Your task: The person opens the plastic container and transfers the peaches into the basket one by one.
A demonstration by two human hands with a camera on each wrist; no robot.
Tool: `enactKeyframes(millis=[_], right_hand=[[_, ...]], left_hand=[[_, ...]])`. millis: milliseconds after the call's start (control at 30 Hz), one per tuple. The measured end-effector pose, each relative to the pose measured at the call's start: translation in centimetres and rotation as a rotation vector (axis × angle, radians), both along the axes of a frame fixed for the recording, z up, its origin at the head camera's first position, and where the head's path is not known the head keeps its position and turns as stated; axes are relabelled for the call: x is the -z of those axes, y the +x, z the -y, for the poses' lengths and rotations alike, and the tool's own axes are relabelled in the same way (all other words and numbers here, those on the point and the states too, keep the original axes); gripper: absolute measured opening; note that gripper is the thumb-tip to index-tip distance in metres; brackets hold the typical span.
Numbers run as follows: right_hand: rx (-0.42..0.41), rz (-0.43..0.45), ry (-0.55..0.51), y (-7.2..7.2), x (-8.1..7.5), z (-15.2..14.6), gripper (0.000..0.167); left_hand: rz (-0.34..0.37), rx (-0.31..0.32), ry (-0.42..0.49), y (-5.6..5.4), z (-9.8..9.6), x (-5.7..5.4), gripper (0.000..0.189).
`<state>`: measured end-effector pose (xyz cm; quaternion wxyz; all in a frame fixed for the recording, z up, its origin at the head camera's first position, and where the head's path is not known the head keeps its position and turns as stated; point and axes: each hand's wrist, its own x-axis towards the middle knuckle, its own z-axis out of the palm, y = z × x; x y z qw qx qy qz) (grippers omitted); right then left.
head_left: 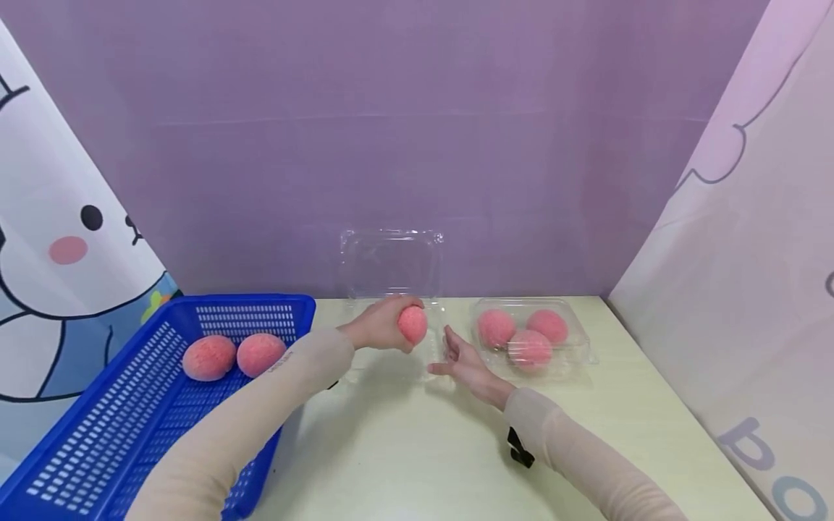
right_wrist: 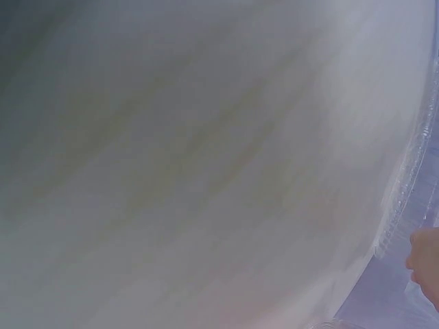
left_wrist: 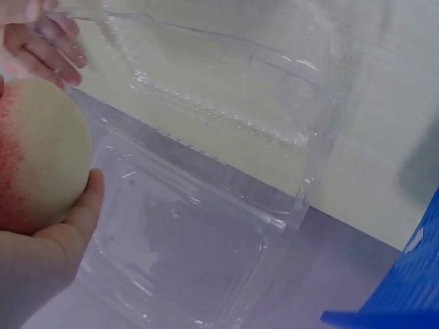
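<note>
Peaches [head_left: 208, 358] look half packed: two lie in the blue basket [head_left: 302, 310] left of the open box [head_left: 391, 264], the left hand [head_left: 383, 324] grips one over it, the spread right hand [head_left: 470, 367] beside it seemingly holds nothing, and the lidded box [head_left: 575, 353] to its right contains three.

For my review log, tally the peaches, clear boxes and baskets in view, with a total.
Peaches: 6 (2 in the basket, 1 in the left hand, 3 in one box)
Clear boxes: 2
Blue baskets: 1
Total: 9, counting only what shows; a sleeve covers part of the basket.
</note>
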<state>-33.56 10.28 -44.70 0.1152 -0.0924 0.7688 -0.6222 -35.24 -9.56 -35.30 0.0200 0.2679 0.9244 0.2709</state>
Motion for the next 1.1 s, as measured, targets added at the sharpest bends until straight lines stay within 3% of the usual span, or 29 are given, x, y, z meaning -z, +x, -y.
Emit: enactKeyframes(millis=[267,600,1000,1100], right_hand=[[-0.004,-0.002,-0.002,0.3,0.1,-0.1,0.091],[-0.030,0.000,-0.019,0.2,0.1,-0.1,0.094],[-0.037,-0.009,-0.023,0.1,-0.1,-0.3,0.095],[-0.058,-0.008,-0.026,0.8,-1.1,-0.2,0.094]], left_hand=[[-0.026,-0.026,-0.031,2.4,2.0,-1.2,0.068],[-0.073,-0.056,0.015,5.0,7.2,-2.5,0.069],[-0.086,-0.092,-0.010,7.0,12.6,-2.2,0.064],[-0.115,-0.114,-0.025,7.2,14.4,-1.8,0.065]])
